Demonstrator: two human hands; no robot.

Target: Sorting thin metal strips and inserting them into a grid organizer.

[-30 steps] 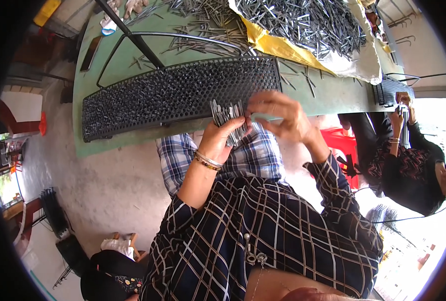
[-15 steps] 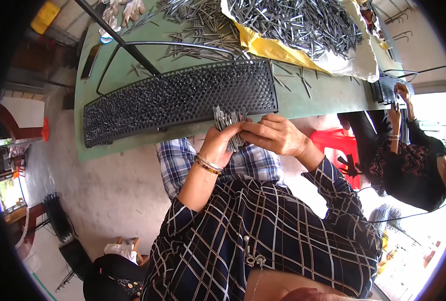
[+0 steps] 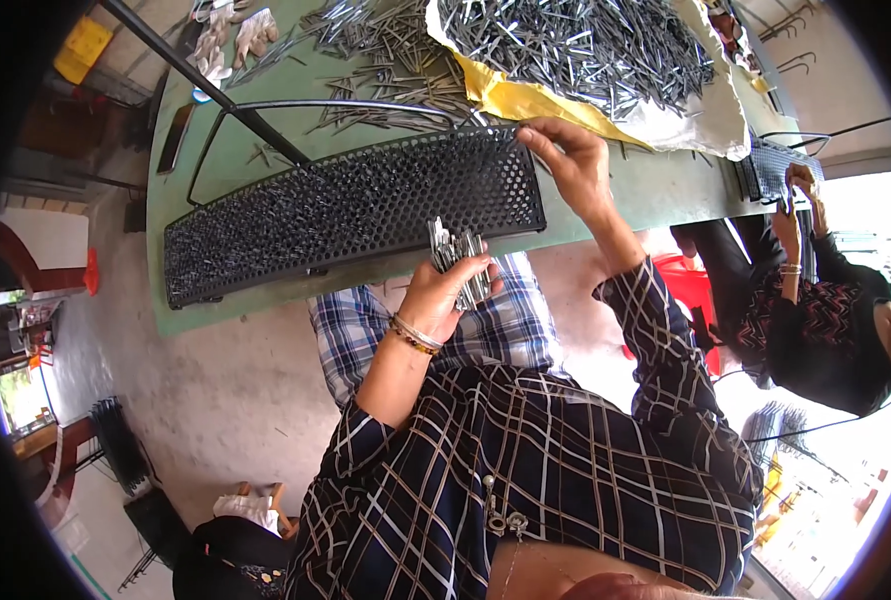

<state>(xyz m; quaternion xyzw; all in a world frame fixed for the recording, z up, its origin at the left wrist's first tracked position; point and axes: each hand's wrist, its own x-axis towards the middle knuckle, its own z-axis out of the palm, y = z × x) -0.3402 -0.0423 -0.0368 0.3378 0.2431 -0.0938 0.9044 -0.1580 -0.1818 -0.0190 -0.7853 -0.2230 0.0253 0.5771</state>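
In my left hand [image 3: 437, 298] is a bundle of thin, dark grey metal strips [image 3: 449, 246], clasped upright in front of the table edge. A long black perforated rack [image 3: 505, 205] lies along that edge. Its left and middle holes are crowded with strip ends, while many holes toward the right stand bare. My right hand [image 3: 572, 168] is at the rack's far right corner, thumb and forefinger pinched together. Anything between those fingertips is too small to make out.
Behind the rack, a heap of strips [image 3: 585, 50] lies on a white and yellow sack [image 3: 535, 100] on the green table [image 3: 625, 190]. A black bar [image 3: 200, 75] slants over the rack. Gloves [image 3: 256, 34] lie far left. Another person's hand [image 3: 803, 180] works at a second rack [image 3: 765, 165] on the right.
My right hand has left the bundle and moved up to the rack's far right corner. My left hand keeps the strips at nearly the same spot.
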